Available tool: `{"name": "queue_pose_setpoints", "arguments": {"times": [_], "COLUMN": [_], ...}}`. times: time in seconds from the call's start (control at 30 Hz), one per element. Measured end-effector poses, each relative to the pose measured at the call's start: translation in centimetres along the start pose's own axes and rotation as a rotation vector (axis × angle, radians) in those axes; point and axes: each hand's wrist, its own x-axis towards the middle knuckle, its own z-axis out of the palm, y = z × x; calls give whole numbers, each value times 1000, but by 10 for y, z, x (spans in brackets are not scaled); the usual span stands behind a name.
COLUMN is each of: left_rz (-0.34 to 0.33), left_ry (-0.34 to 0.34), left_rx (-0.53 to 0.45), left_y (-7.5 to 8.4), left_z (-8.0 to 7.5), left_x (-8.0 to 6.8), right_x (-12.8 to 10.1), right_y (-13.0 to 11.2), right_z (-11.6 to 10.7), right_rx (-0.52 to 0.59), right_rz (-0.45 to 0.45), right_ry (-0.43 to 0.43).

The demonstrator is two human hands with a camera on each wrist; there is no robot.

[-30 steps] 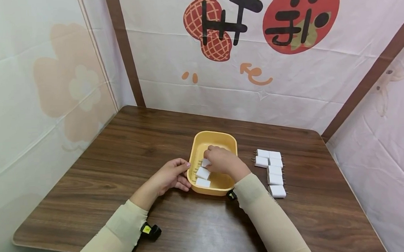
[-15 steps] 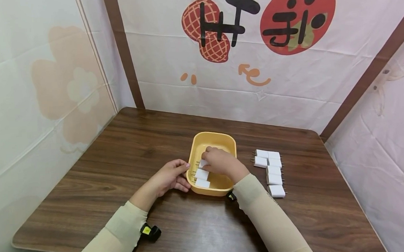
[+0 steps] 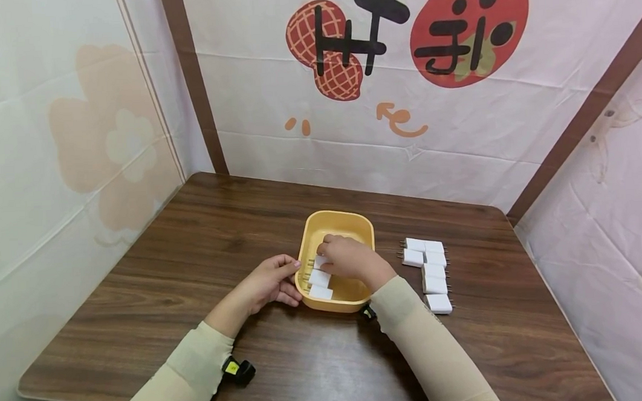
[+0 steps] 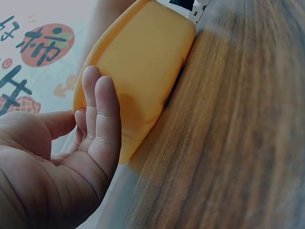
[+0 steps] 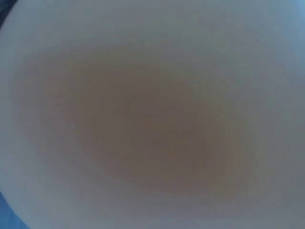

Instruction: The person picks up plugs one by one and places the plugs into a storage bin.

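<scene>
A yellow plastic box stands on the table, its side wall filling the middle of the left wrist view. My left hand pinches its left rim, two fingers extended along the outside. Inside the box, my right hand pinches a white plug adapter, partly hidden by the fingers. Two more white adapters lie in a row nearer the front of the box, their metal prongs pointing left. The right wrist view is only a blur.
To the right of the box, several white plug adapters lie on the wooden table in an uneven column, prongs pointing mostly right. Printed cloth walls rise behind the table and at both sides.
The pinched adapter has settled slightly toward the left wall, in line with the other two. My left hand stays at the rim, and the view has shifted a little.
</scene>
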Motion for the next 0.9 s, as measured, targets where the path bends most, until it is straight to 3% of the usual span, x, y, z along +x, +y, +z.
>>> {"name": "queue_pose_setpoints", "arguments": {"times": [0.3, 0.9], "left_rz": [6, 0], "left_ry": [6, -2], "left_rx": [6, 2], "left_y": [1, -1], "left_z": [2, -2], "left_x": [0, 3], "right_x": [-10, -39], "right_y": [0, -3], "right_z": [-12, -22], "right_rx": [9, 13], "right_rz": [30, -53], "right_ry": [1, 104]}}
